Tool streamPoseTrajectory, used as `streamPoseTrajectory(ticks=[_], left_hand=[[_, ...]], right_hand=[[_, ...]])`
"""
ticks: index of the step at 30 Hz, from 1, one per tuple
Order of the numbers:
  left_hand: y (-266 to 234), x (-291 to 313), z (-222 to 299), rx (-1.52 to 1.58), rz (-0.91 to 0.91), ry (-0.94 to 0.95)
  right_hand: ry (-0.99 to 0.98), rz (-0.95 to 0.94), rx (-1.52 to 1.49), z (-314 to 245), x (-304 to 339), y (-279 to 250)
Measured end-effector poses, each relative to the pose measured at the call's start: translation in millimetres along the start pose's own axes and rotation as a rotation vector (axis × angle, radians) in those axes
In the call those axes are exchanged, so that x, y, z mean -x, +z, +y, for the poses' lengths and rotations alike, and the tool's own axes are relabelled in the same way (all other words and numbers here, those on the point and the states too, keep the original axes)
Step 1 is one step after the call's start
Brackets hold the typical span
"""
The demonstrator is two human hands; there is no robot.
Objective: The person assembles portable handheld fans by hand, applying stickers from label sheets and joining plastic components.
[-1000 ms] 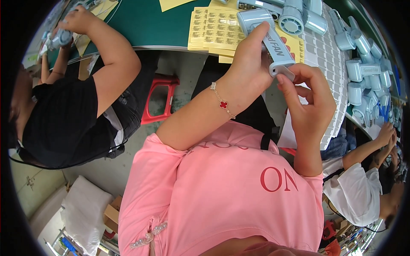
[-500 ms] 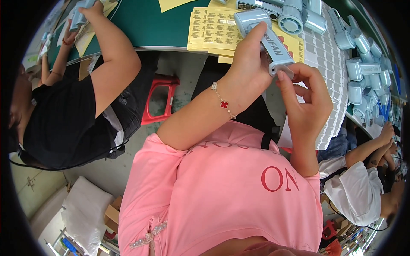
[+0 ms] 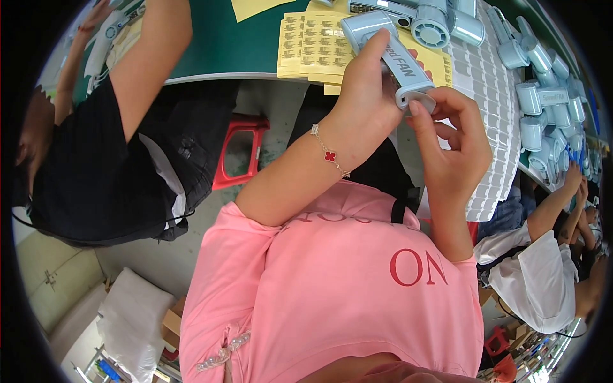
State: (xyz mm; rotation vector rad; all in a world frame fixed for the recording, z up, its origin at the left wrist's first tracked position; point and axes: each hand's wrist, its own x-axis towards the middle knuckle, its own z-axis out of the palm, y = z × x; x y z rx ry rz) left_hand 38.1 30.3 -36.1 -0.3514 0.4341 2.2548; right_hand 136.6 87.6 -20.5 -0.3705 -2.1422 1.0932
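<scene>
Still, my left hand grips the smooth pale-blue fan handle (barely shifted); right hand fingers pinch its rounded end above the green tabletop.

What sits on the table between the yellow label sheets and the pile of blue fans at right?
In the head view, white label sheets lie between the yellow label sheets and the blue fans.

Pale blue handheld fan in left hand, right hand at its base, above yellow label sheets.
</scene>
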Motion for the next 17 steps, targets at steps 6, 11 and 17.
streamPoseTrajectory(ticks=[6, 11, 17], left_hand=[[-3, 0, 1, -0.038, -0.015, 0.024], [-5, -1, -1, -0.083, -0.024, 0.01], [-6, 0, -1, -0.057, -0.041, -0.032]], right_hand=[[-0.088, -0.028, 0.083, -1, 1, -3], [-0.029, -0.018, -0.033, -2, -1, -6], [0.05, -0.04, -0.072, -5, -1, -11]])
